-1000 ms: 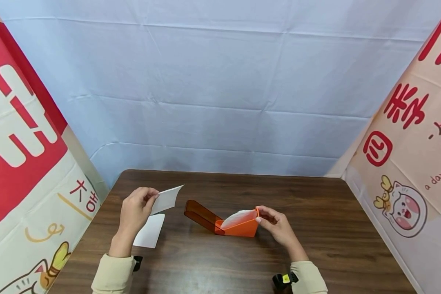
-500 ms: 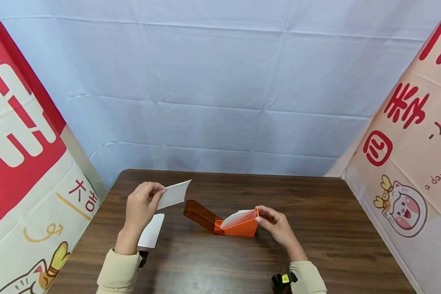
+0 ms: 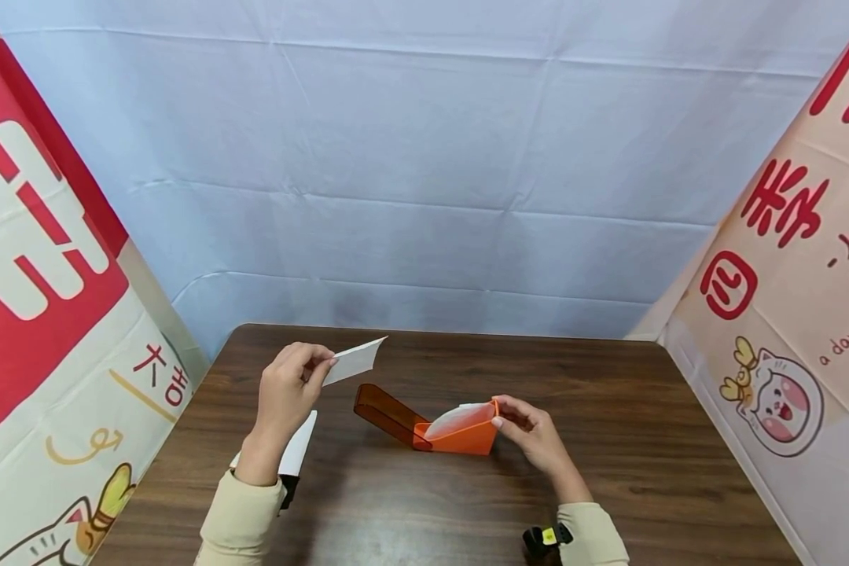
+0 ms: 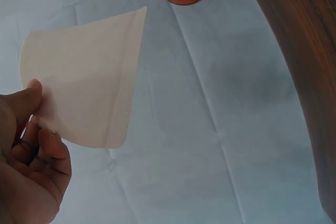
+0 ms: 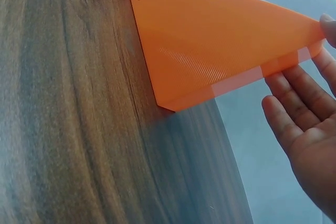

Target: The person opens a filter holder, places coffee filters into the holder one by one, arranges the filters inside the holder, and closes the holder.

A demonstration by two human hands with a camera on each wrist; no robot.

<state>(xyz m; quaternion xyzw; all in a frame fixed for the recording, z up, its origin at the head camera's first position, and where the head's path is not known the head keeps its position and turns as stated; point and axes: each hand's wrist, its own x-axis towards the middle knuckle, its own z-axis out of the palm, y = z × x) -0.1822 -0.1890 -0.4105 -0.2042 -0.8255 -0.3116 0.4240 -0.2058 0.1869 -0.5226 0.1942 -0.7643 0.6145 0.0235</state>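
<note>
One white sheet (image 3: 356, 362) up in air, edge pinched in left hand (image 3: 290, 385), thumb against fingers. Right hand (image 3: 531, 432) loosely gripping tall end of orange box (image 3: 463, 442) on table (image 3: 608, 393), see-through brown lid (image 3: 389, 413) flipped open, white paper (image 3: 453, 422) poking out. Another sheet (image 3: 297, 448) lying partly behind left wrist.

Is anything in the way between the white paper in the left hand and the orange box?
Partly: the brown see-through lid of the orange box tilts out toward the left hand, close to the way the white paper would go. The paper looks raised, so it could probably pass over. Nothing else shows between them.
</note>
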